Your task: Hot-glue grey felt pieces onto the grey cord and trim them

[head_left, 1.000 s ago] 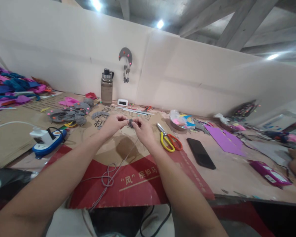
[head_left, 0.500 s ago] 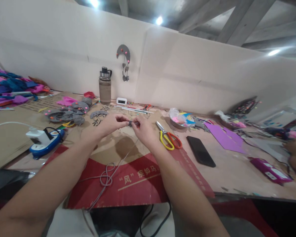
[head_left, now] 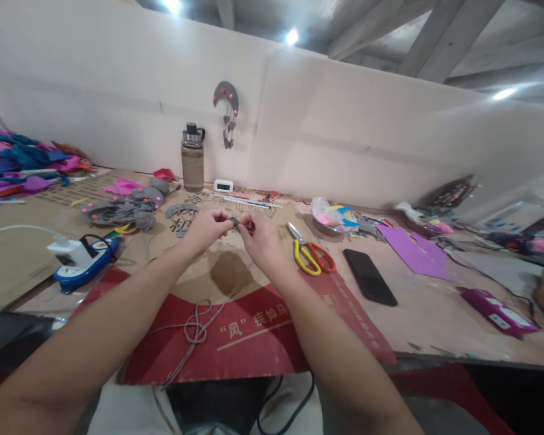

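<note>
There it was on my feed: the left hand (head_left: 211, 229) sat in a tight pinch, thumb and forefinger closed on a tiny dark-grey, soft-looking piece (head_left: 235, 223). The right hand (head_left: 260, 241) faced it from the other side, thumb and forefinger nipping the same piece, the other fingers curled in. So the piece lay right between the two sets of fingertips, touching both, lifted above the printed red-and-tan cardboard sheet (head_left: 263, 357), to the left of the metal scissors with one yellow and one red handle (head_left: 303, 243). Its outline I could not make out under those fingers!

Nearer me than the scissors, and left of them, a thin grey cord (head_left: 188, 353) made loose loops across the cardboard. Just right of the scissors lay a flat black phone (head_left: 370, 278); a little beyond them, a round metal bowl (head_left: 327, 230) held plastic and coloured scraps. Well off to their left, further back, a smoky clear bottle with a dark cap (head_left: 193, 166) stood upright.
</note>
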Demonstrator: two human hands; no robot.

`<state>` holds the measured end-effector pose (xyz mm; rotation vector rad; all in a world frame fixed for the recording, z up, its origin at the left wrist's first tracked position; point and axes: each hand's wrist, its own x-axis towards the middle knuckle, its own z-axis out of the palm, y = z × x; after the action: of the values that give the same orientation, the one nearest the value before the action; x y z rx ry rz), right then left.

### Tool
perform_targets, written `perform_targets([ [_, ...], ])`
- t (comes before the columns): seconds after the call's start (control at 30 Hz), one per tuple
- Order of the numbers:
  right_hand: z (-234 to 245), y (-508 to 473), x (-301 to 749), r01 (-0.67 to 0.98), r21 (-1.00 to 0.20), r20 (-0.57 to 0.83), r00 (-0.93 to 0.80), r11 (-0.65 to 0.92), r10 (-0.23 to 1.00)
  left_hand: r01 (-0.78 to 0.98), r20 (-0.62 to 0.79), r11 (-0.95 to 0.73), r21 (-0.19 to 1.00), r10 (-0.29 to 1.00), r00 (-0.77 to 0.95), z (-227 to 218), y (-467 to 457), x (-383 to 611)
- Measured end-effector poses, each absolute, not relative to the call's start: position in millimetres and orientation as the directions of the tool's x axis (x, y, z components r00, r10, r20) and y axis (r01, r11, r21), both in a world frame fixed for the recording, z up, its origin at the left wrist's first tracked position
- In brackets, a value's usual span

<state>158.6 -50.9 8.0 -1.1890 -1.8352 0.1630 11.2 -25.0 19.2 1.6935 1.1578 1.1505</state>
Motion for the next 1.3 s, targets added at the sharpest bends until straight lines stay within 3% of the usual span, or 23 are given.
perform_targets([
  [0.33, 3.8, -47.1, 149.9, 0.486, -0.751, 0.519, 0.016, 0.447, 0.855, -0.017, 0.237, -0.237, 0.971, 0.962, 0.138, 16.6, -26.1, 18.2],
  [0.67, 3.0, -44.1, 152.6, 0.385, -0.825, 0.470, 0.062, 0.414, 0.880, -0.171, 0.164, -0.124, 0.977, 0.956, 0.245, 18.2, -26.2, 16.7],
  [0.83, 3.6, -42.6, 156.3, 0.330, -0.855, 0.427, 0.010, 0.400, 0.904, -0.146, 0.205, -0.179, 0.973, 0.960, 0.191, 17.9, -22.2, 13.4],
  [0.93, 5.9, -44.0, 159.1, 0.286, -0.868, 0.380, -0.145, 0.406, 0.914, -0.015, 0.309, -0.309, 0.951, 0.946, 0.100, 17.4, -16.7, 6.9],
  [1.03, 7.1, -43.4, 165.1, 0.349, -0.818, 0.411, -0.202, 0.458, 0.889, 0.117, 0.386, -0.387, 0.915, 0.922, 0.029, 16.2, -10.4, -0.7],
  [1.13, 3.5, -35.9, 175.1, 0.442, -0.774, 0.467, -0.086, 0.454, 0.880, 0.088, 0.376, -0.373, 0.924, 0.926, -0.018, 13.3, -3.9, -6.8],
  [1.3, -4.4, -16.9, 197.3, 0.457, -0.824, 0.437, 0.133, 0.336, 0.890, -0.085, 0.255, -0.254, 0.964, 0.967, 0.001, 10.8, 4.3, -12.8],
])
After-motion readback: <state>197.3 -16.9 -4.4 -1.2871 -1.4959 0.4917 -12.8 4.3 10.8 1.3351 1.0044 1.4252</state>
